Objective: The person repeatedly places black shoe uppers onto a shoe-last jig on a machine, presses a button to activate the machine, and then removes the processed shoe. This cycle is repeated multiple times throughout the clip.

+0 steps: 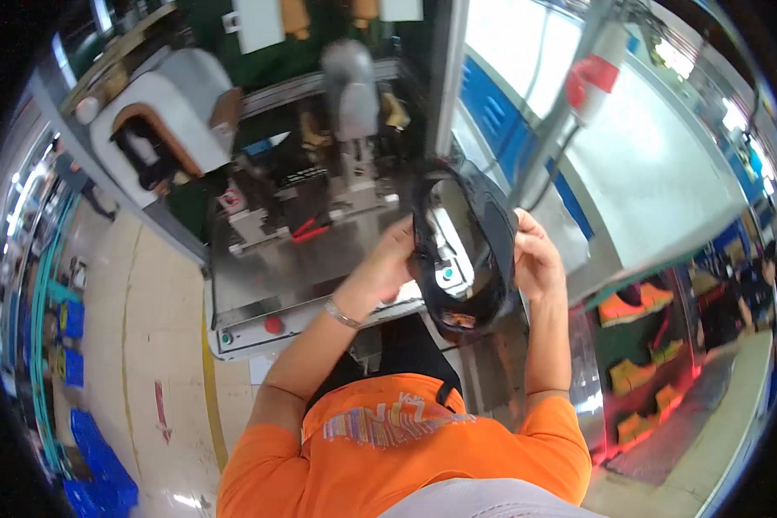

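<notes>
In front of my chest I hold up a black loop-shaped thing (pixel 489 220), like a wide headband or the rim of a cap. Its exact kind does not show. Through its open middle a white panel with a green button is visible. My left hand (pixel 390 261) grips its left side, the fingertips partly hidden behind it. On the other side my right hand (pixel 538 255) pinches the edge between thumb and fingers. Behind it stands a metal-topped machine (pixel 268 272) with a red button (pixel 273 325) on its front edge.
Grey-white shoe forms (pixel 350 91) are mounted on the machine. A white padded unit (pixel 160 112) stands at its left. A post with a red-and-white device (pixel 592 82) rises at right. Orange shoe pieces (pixel 632 302) lie on a rack at lower right. Blue bins (pixel 99 466) stand lower left.
</notes>
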### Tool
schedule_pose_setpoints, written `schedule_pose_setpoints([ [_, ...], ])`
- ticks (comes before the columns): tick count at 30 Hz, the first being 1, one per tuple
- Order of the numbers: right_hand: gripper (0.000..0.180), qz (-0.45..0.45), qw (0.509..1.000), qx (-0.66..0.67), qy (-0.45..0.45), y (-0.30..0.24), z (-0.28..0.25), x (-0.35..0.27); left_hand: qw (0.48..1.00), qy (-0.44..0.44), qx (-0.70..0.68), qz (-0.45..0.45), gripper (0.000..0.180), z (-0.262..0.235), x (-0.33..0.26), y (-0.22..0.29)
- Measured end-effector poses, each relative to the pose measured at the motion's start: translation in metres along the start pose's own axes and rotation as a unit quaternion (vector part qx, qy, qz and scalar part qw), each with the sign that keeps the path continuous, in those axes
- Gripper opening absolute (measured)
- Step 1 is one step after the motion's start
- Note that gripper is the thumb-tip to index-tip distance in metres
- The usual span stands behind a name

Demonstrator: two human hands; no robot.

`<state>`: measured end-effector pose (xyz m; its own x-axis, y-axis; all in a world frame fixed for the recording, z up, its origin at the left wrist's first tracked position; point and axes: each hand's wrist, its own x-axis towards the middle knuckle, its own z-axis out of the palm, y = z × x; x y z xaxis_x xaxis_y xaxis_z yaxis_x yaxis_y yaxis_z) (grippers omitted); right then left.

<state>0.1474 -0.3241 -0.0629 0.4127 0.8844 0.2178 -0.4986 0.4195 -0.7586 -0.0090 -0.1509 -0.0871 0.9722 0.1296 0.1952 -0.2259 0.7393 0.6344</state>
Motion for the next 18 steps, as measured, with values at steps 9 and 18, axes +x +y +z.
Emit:
schedule_pose_setpoints([
  [9, 0.011, -0.078, 0.996, -0.035, -0.037, 0.001, 0.093, 0.17, 0.857, 0.195, 0.363, 0.308, 0.022, 0.013, 0.019, 0.168],
  [18, 0.011, -0.036, 0.999, 0.003, -0.01, 0.049, 0.049, 0.208, 0.891, 0.237, 0.3, 0.244, 0.023, -0.042, 0.038, 0.165],
])
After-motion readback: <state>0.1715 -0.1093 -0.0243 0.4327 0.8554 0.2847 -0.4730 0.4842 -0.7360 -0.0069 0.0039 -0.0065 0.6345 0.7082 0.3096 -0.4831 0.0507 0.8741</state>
